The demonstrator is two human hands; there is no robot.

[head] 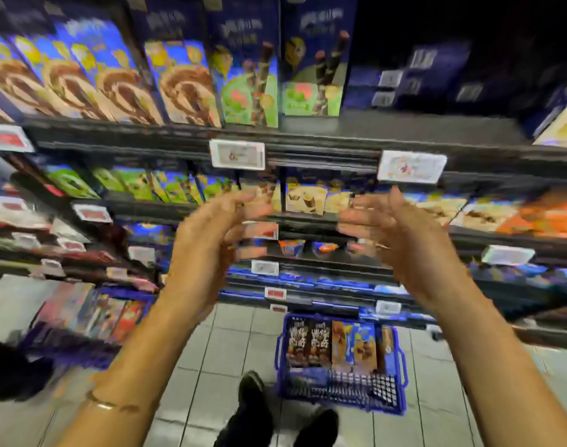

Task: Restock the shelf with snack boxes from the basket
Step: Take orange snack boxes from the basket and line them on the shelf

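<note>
A blue wire basket (366,393) stands on the tiled floor below the shelves, with several snack boxes (337,345) upright in its far half. My left hand (208,240) and my right hand (401,240) are raised side by side in front of the middle shelf (324,221), palms facing each other, fingers straight and blurred. Neither hand holds anything. The top shelf (388,127) carries blue boxes (185,79) on the left and has a bare stretch right of the green-fronted boxes (311,66).
Price tags (237,154) hang along the shelf edges. Lower shelves hold orange and blue packs (546,217). My black shoes (253,395) stand left of the basket. A dark shape (8,369) sits at the lower left on the floor.
</note>
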